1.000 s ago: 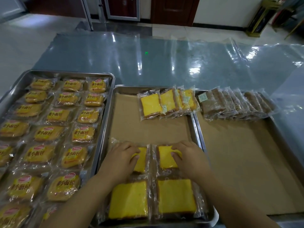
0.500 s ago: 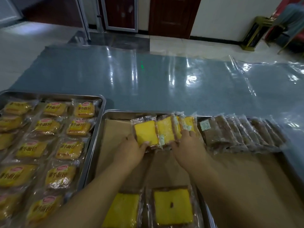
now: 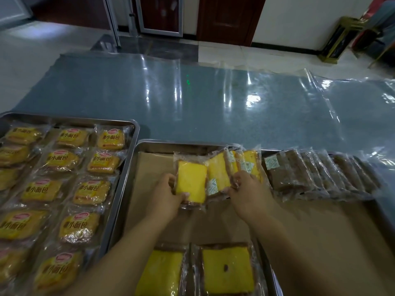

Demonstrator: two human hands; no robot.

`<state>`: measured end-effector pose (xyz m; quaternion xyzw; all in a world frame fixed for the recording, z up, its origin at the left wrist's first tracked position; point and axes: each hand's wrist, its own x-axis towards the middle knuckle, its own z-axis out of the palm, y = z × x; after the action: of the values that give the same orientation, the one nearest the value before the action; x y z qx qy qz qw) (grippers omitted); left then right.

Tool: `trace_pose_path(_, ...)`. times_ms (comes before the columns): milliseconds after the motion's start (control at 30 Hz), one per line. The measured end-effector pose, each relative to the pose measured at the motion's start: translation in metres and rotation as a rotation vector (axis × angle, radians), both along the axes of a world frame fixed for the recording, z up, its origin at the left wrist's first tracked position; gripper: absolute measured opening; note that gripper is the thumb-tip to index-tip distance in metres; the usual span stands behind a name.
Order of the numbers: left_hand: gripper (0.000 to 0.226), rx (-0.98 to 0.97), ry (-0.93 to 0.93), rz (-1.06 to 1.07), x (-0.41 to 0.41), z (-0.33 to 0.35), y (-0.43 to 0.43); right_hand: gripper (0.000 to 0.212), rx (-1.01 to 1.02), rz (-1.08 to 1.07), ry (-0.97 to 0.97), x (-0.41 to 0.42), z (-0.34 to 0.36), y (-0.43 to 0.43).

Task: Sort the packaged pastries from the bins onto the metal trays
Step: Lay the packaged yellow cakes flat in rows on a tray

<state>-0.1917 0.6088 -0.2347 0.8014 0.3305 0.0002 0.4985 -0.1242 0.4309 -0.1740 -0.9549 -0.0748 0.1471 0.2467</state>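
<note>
A row of clear-wrapped yellow cake slices leans at the far end of the middle metal tray [image 3: 136, 159], which is lined with brown paper. My left hand [image 3: 164, 197] grips the leftmost yellow slice [image 3: 191, 181] by its lower left corner. My right hand [image 3: 248, 193] grips the bottom of the slices at the right of that row [image 3: 250, 163]. Two more yellow slices, one [image 3: 162, 274] beside the other [image 3: 227, 270], lie flat at the tray's near end between my forearms.
The left tray [image 3: 130, 133] is packed with several yellow-labelled bread packets [image 3: 62, 161]. The right tray's brown lining [image 3: 320, 231] holds a leaning row of brown cake slices [image 3: 316, 174] along its far end. Behind the trays lies a table under shiny plastic sheet [image 3: 213, 103].
Both hands left the flat slices at the near end and reached forward to the leaning yellow row. They now grip slices there, and the leftmost one has lifted towards me.
</note>
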Motion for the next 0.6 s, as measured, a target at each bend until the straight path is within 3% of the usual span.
trace_pose_path(167, 0.042, -0.015, -0.081, -0.095, -0.038, 0.004, 0.030, 0.032, 0.233, -0.058, 0.034, -0.006, -0.004, -0.005)
trace_pose_path(333, 0.045, 0.228, -0.102, -0.249, -0.057, 0.020, 0.060, 0.023, 0.384, -0.085, -0.020, -0.003, 0.002, 0.005)
trace_pose_path(433, 0.049, 0.499, -0.106, -0.341, -0.063, 0.026, 0.062, 0.027, 0.374, -0.053, -0.197, -0.003, 0.008, 0.022)
trace_pose_path(533, 0.057, 0.715, -0.103, -0.315, -0.069, 0.024, 0.051, 0.031, 0.314, 0.128, -0.433, -0.002, 0.005, 0.040)
trace_pose_path(600, 0.049, 0.730, -0.071, -0.379, -0.072, 0.019, 0.042, 0.038, 0.224, 0.348, -0.454, 0.002, -0.005, 0.047)
